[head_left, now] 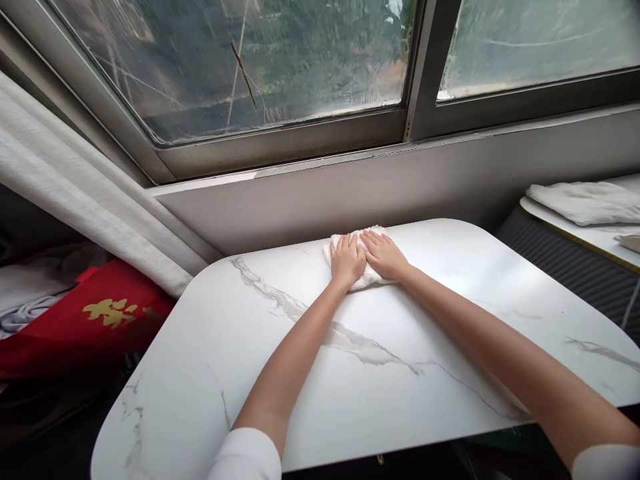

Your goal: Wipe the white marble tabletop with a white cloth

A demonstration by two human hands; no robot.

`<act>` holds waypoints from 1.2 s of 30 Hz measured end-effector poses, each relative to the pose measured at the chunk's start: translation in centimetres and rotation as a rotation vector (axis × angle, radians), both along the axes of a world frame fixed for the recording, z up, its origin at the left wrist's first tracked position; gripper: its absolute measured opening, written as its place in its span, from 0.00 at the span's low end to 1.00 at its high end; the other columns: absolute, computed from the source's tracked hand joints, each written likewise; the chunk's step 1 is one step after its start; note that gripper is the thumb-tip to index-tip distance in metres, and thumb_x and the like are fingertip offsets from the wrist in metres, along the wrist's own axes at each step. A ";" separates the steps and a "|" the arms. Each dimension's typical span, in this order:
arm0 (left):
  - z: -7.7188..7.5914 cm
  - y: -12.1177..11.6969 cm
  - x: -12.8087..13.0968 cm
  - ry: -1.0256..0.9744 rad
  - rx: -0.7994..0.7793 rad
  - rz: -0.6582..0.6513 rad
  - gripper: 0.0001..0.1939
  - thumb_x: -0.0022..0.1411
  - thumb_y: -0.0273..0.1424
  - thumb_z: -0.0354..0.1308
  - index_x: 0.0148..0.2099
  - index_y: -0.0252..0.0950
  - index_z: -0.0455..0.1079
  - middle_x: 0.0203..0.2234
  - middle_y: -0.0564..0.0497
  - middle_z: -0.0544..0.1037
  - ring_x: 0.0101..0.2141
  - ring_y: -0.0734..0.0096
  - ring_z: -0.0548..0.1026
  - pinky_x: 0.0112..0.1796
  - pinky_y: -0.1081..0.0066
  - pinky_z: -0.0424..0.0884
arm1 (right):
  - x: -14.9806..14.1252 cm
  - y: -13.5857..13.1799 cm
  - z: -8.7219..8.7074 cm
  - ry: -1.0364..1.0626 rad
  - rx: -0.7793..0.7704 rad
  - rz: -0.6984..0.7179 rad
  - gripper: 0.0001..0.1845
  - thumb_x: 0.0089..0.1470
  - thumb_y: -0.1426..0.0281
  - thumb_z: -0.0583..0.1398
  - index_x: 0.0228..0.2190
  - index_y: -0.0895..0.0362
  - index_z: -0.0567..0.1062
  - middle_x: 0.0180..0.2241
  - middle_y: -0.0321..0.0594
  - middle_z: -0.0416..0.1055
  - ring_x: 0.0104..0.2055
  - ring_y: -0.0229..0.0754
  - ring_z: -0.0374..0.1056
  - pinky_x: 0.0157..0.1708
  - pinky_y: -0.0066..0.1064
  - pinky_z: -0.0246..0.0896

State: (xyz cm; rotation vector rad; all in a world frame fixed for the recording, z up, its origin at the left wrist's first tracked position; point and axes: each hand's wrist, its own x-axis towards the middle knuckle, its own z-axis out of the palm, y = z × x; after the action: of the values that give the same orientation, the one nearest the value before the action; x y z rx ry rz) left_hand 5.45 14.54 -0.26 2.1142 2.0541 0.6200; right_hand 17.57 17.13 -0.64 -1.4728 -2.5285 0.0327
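Note:
A folded white cloth (373, 279) lies on the marble-patterned white table (240, 333), close to its far edge. Flat on the cloth's left part rests my left hand (349, 260), fingers stretched forward. Beside it, my right hand (384, 255) presses on the cloth's upper right part, its fingers extended and pointing left. The two hands almost touch at the fingertips. Neither hand wraps round the cloth, and their palms are hidden from above.
Behind the table stand a low wall and a sliding window (280, 133). A pale curtain (95, 160) hangs at the left, above a red bag (120, 307) with gold marking. At the right, another folded white cloth (590, 202) lies on a second surface with a dark ribbed side.

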 end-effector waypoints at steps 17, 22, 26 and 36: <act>0.8 -16.4 7.7 -0.008 -0.116 -0.431 0.31 0.69 0.36 0.34 0.69 0.25 0.45 0.67 0.37 0.47 0.66 0.54 0.41 0.62 0.45 0.37 | 11.7 -18.6 -0.8 0.008 0.206 0.078 0.34 0.64 0.66 0.42 0.66 0.50 0.30 0.67 0.43 0.46 0.68 0.47 0.42 0.62 0.51 0.48; 0.9 -17.6 9.9 -0.024 -0.092 -0.515 0.31 0.69 0.38 0.34 0.69 0.26 0.44 0.67 0.38 0.47 0.66 0.55 0.39 0.63 0.46 0.37 | 14.3 -20.9 -0.6 0.005 0.222 0.028 0.35 0.63 0.65 0.42 0.66 0.49 0.32 0.67 0.39 0.44 0.67 0.49 0.45 0.60 0.51 0.51; 0.6 -15.9 11.0 -0.025 -0.082 -0.545 0.31 0.69 0.37 0.33 0.69 0.25 0.45 0.66 0.37 0.48 0.66 0.54 0.41 0.62 0.45 0.37 | 15.5 -19.6 -1.2 -0.006 0.236 -0.015 0.33 0.63 0.65 0.42 0.67 0.49 0.35 0.66 0.40 0.48 0.67 0.48 0.46 0.60 0.50 0.51; 0.1 -4.5 12.7 -0.004 -0.037 -0.328 0.29 0.68 0.33 0.35 0.67 0.28 0.50 0.65 0.41 0.54 0.65 0.59 0.48 0.63 0.50 0.40 | 15.6 -5.7 -0.8 -0.032 0.081 -0.048 0.30 0.61 0.67 0.41 0.62 0.60 0.57 0.64 0.48 0.52 0.67 0.47 0.46 0.62 0.48 0.45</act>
State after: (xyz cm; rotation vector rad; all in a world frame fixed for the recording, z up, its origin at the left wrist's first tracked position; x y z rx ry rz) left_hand 18.15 10.03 -0.14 2.3503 1.6452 0.5313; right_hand 33.18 11.39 -1.43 -1.5128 -2.4869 -0.1000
